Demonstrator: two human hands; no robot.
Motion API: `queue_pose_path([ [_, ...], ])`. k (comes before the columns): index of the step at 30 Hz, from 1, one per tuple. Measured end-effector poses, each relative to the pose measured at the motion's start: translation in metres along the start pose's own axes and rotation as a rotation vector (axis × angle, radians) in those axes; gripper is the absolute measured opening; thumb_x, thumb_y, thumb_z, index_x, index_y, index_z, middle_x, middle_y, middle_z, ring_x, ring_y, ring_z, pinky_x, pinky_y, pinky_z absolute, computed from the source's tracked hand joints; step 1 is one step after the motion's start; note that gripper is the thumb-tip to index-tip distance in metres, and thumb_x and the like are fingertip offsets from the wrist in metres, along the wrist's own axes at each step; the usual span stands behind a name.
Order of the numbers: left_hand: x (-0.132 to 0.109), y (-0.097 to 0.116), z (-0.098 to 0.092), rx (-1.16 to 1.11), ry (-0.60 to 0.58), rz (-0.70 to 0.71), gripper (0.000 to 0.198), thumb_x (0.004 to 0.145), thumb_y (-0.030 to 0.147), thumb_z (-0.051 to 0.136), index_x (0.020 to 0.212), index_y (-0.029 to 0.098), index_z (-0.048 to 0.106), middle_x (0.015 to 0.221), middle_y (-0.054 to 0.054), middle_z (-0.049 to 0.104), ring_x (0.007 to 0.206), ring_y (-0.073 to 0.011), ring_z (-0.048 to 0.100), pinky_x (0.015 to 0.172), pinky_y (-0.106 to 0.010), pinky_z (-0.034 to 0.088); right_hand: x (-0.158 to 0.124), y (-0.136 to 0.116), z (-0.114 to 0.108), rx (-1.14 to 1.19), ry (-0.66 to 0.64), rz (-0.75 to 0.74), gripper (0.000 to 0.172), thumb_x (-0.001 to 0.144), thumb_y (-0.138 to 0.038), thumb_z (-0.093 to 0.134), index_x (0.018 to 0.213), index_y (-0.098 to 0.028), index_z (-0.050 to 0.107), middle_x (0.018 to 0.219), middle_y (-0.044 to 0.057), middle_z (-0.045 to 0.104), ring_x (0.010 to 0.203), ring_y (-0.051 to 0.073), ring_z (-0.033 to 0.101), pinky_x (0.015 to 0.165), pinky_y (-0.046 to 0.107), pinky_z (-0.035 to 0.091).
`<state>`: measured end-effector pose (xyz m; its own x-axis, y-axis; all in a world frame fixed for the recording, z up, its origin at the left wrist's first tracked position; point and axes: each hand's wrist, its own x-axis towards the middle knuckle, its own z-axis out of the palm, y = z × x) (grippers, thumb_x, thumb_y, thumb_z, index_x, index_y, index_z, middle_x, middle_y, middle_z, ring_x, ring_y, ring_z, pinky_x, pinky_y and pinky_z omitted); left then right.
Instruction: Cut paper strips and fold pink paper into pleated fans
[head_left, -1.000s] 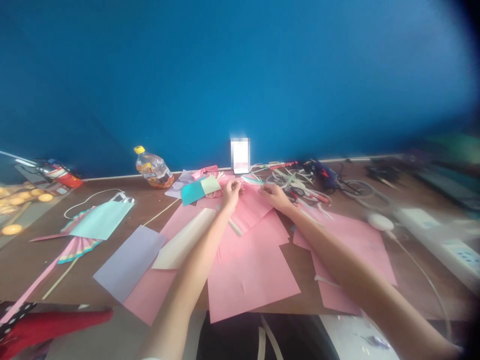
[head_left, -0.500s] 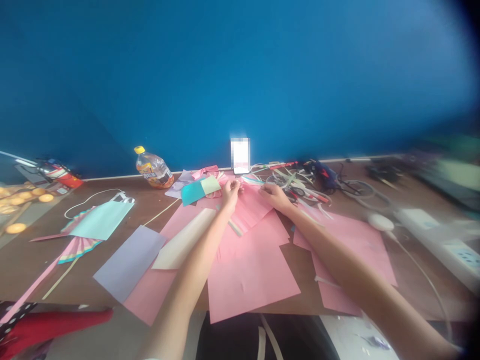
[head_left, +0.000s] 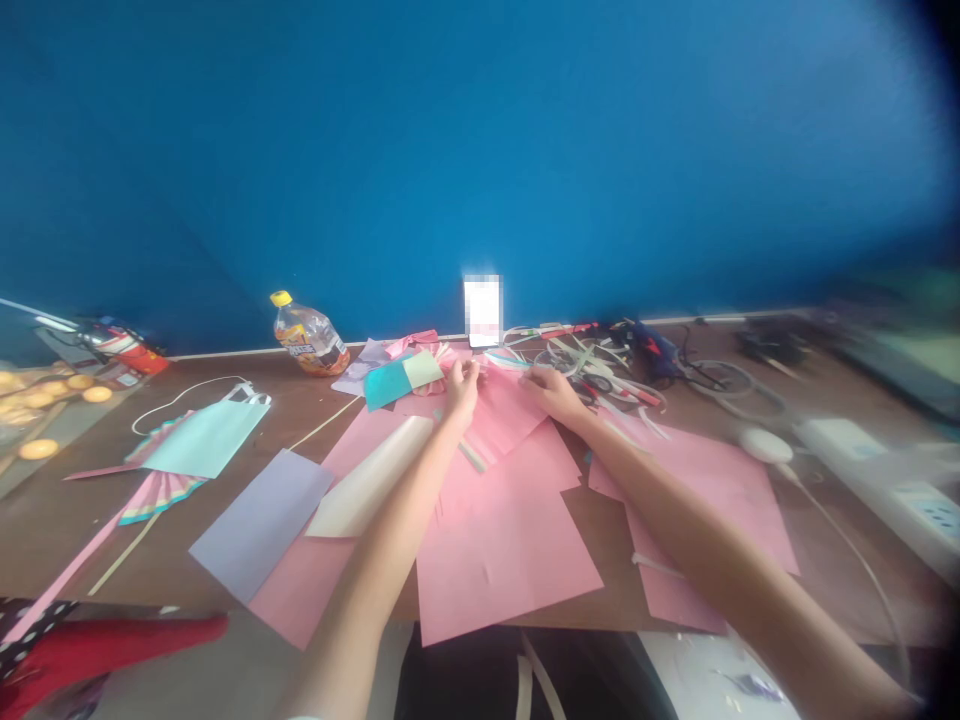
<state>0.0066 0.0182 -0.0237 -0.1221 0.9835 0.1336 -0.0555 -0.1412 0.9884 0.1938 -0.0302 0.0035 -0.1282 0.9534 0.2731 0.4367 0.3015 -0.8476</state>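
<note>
Both hands reach to the back middle of the desk, over a pink paper sheet with pale stripes along its lower left edge. My left hand is closed, thumb and fingers pinched at the sheet's upper left. At its upper right, my right hand has its fingers bent and pressed together on the paper. The fingertips are small and partly hidden. Larger pink sheets lie underneath. Beside my left hand are a teal paper piece and a pale yellow one.
A phone with a bright screen leans against the blue wall. Left are a drink bottle, face mask, pleated paper fan and lilac sheet. Right are tangled strips, cables and a power strip.
</note>
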Motion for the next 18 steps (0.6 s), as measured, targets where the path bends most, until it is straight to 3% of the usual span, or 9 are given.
queue_pose_path([
  [10, 0.0014, -0.0010, 0.0001, -0.138, -0.006, -0.011, 0.014, 0.089, 0.033, 0.051, 0.090, 0.021, 0.044, 0.088, -0.004, 0.064, 0.068, -0.0129, 0.065, 0.065, -0.028, 0.054, -0.0004, 0.0006, 0.0007, 0.015, -0.003, -0.005, 0.023, 0.081, -0.038, 0.051, 0.070, -0.018, 0.053, 0.062, -0.002, 0.049, 0.060, 0.013, 0.041, 0.058, 0.026, 0.031],
  [18, -0.0014, 0.0049, 0.0009, -0.115, 0.002, -0.029, 0.014, 0.092, 0.034, 0.047, 0.093, 0.021, 0.042, 0.092, -0.006, 0.065, 0.071, -0.0139, 0.067, 0.067, -0.029, 0.055, -0.0004, -0.0015, -0.0004, 0.011, -0.004, -0.001, 0.022, 0.080, -0.038, 0.051, 0.070, -0.018, 0.053, 0.063, -0.001, 0.050, 0.062, 0.013, 0.042, 0.059, 0.026, 0.032],
])
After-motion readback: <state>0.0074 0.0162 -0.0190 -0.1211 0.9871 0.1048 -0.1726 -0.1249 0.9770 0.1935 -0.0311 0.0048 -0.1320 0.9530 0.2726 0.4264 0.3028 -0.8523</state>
